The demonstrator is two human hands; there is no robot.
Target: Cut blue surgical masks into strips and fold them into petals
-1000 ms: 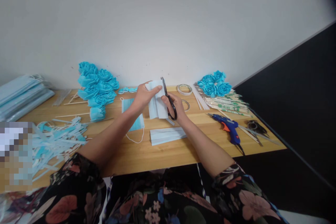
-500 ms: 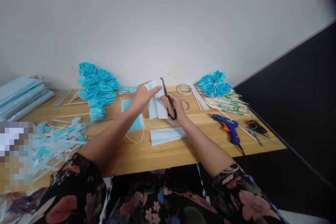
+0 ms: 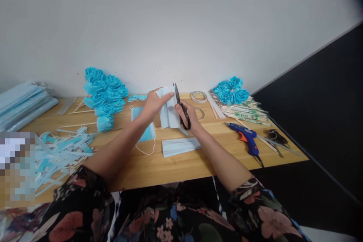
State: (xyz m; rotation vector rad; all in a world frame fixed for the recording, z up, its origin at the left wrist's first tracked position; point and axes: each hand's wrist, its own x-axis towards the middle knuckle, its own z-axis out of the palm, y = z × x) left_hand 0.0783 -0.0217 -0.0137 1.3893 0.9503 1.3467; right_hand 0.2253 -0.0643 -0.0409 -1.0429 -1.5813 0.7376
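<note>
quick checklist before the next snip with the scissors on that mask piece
1. Left hand grips the mask piece near its top: ok
2. Right hand has fingers in the scissors handles: ok
3. Blades lie along the piece's right edge: ok
4. Left fingertips away from the blades: cannot tell, they lie close
5. Glue gun is off to the right on the table, apart from both hands: ok
</note>
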